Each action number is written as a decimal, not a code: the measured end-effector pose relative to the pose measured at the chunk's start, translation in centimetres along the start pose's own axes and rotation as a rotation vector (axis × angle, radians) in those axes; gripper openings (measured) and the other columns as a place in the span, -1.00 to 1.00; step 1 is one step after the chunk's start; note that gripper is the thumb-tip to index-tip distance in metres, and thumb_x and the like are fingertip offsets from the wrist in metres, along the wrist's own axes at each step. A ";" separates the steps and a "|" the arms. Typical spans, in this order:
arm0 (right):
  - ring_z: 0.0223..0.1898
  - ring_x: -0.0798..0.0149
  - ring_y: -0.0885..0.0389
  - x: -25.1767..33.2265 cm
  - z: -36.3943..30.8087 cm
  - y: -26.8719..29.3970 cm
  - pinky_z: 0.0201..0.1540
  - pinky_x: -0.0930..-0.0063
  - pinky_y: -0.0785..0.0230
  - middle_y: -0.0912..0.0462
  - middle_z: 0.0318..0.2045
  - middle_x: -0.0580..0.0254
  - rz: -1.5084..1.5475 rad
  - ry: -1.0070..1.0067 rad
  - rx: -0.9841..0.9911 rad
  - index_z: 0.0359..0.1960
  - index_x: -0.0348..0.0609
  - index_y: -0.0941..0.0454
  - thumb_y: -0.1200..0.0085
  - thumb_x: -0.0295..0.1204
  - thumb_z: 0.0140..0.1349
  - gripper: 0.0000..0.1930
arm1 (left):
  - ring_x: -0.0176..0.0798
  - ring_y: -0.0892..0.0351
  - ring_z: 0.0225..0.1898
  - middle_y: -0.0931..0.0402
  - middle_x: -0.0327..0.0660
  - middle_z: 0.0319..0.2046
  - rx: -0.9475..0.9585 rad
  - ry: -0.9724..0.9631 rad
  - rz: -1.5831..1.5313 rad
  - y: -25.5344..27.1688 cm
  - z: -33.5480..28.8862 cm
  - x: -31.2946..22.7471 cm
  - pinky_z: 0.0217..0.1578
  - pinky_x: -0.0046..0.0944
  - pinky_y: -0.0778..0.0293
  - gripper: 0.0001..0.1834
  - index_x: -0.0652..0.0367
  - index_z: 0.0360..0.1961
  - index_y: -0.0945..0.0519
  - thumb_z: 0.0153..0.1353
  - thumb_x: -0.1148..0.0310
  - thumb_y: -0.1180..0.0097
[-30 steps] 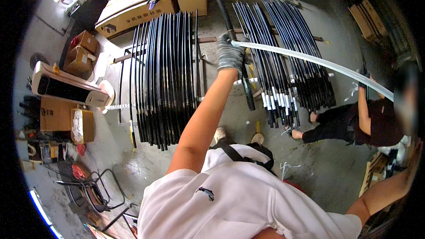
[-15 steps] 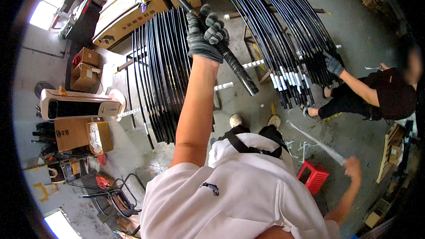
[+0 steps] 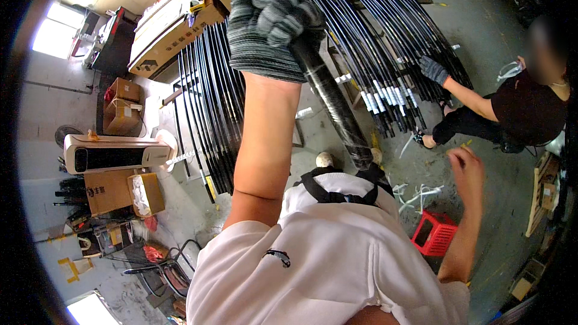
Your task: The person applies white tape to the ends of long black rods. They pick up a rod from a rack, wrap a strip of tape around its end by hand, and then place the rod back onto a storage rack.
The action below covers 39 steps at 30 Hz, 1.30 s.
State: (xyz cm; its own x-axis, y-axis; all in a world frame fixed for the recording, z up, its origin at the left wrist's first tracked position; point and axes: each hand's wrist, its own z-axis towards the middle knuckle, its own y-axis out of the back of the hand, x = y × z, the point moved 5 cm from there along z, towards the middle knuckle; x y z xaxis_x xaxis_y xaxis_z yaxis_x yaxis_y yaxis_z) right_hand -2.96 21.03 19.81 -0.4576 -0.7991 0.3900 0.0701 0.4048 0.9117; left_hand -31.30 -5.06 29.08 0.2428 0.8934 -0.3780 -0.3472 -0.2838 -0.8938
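My left hand (image 3: pixel 271 21), in a grey striped knit glove, is closed round a thick black pole (image 3: pixel 334 102). The pole's near end slants down to the right toward my feet and looks wrapped in shiny film. Its far end runs past the upper edge of the view. My bare right hand (image 3: pixel 466 168) is raised at the right, above the floor, with loosely bent fingers and nothing visible in them. White plastic strips (image 3: pixel 418 195) lie on the floor left of and below it.
Black poles lie side by side on racks at left (image 3: pixel 208 102) and right (image 3: pixel 385 48). A co-worker (image 3: pixel 524 108) crouches by the right rack, a gloved hand on its poles. Near me are a red plastic crate (image 3: pixel 435 233), a white heater-like unit (image 3: pixel 114 151) and cardboard boxes (image 3: pixel 146 194).
My left hand and the pole have come nearer. My right hand has risen and moved slightly left; the long clear strip it held is no longer in it. The co-worker's gloved hand has shifted left.
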 end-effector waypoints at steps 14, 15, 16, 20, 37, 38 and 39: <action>-0.59 0.35 -0.45 19.2 2.4 4.1 -0.53 0.53 -0.27 -0.47 -0.61 0.18 0.784 0.908 0.336 -0.52 -0.33 -0.45 -0.01 -0.59 -0.13 -0.91 | -0.56 -0.16 -0.76 -0.22 -0.38 -0.66 0.385 0.115 -0.548 -5.1 -0.1 0.0 -0.82 -0.60 -0.18 -0.67 0.16 -0.36 -0.40 0.31 0.15 0.30; -0.60 0.34 -0.44 19.2 2.6 4.3 -0.54 0.53 -0.27 -0.47 -0.62 0.19 0.770 0.918 0.349 -0.54 -0.32 -0.45 -0.01 -0.61 -0.15 -0.92 | -0.56 -0.16 -0.77 -0.22 -0.38 -0.66 0.402 0.122 -0.569 -5.2 -0.1 0.1 -0.82 -0.60 -0.18 -0.67 0.16 -0.36 -0.40 0.31 0.15 0.30; -0.61 0.33 -0.44 19.2 2.7 4.5 -0.55 0.52 -0.26 -0.46 -0.64 0.20 0.757 0.928 0.360 -0.56 -0.32 -0.44 -0.02 -0.62 -0.18 -0.93 | -0.56 -0.16 -0.77 -0.22 -0.38 -0.66 0.414 0.124 -0.585 -5.2 -0.1 0.2 -0.82 -0.60 -0.18 -0.68 0.16 -0.36 -0.40 0.31 0.15 0.30; -0.63 0.29 -0.42 18.5 3.1 5.4 -0.56 0.50 -0.26 -0.44 -0.66 0.20 0.691 0.997 0.234 -0.58 -0.29 -0.44 -0.02 -0.63 -0.23 -0.91 | -0.56 -0.16 -0.77 -0.21 -0.38 -0.66 0.375 0.095 -0.551 -4.4 0.5 1.0 -0.82 -0.60 -0.18 -0.68 0.17 -0.36 -0.39 0.31 0.16 0.29; -0.52 0.20 -0.51 19.6 2.3 6.4 -0.49 0.41 -0.33 -0.51 -0.56 0.20 0.030 0.931 -0.317 -0.44 -0.24 -0.50 -0.15 -0.63 -0.20 -0.80 | -0.46 -0.12 -0.68 -0.26 -0.34 -0.60 0.124 -0.061 -0.007 -4.9 -0.9 0.9 -0.71 -0.49 -0.13 -0.68 0.10 -0.24 -0.38 0.29 0.07 0.25; -0.53 0.20 -0.51 20.0 2.1 6.2 -0.50 0.42 -0.32 -0.51 -0.56 0.21 0.021 0.941 -0.310 -0.46 -0.24 -0.49 -0.15 -0.63 -0.20 -0.81 | -0.47 -0.12 -0.68 -0.24 -0.33 -0.60 0.122 -0.058 -0.003 -5.3 -1.2 0.7 -0.71 -0.50 -0.15 -0.67 0.16 -0.26 -0.37 0.27 0.09 0.20; -0.53 0.20 -0.51 20.3 2.0 6.0 -0.51 0.43 -0.32 -0.51 -0.57 0.21 0.010 0.949 -0.303 -0.48 -0.23 -0.48 -0.14 -0.64 -0.20 -0.82 | -0.48 -0.13 -0.68 -0.22 -0.32 -0.60 0.120 -0.053 0.000 -5.5 -1.4 0.6 -0.71 -0.52 -0.18 -0.66 0.23 -0.28 -0.36 0.26 0.11 0.16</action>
State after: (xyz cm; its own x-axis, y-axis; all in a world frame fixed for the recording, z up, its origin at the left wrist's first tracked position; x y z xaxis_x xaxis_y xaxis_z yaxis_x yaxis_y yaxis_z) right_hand -13.58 8.16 32.95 0.4329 -0.8744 0.2190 0.3543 0.3885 0.8506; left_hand -27.96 -3.49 33.39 0.1955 0.9117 -0.3615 -0.4540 -0.2426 -0.8574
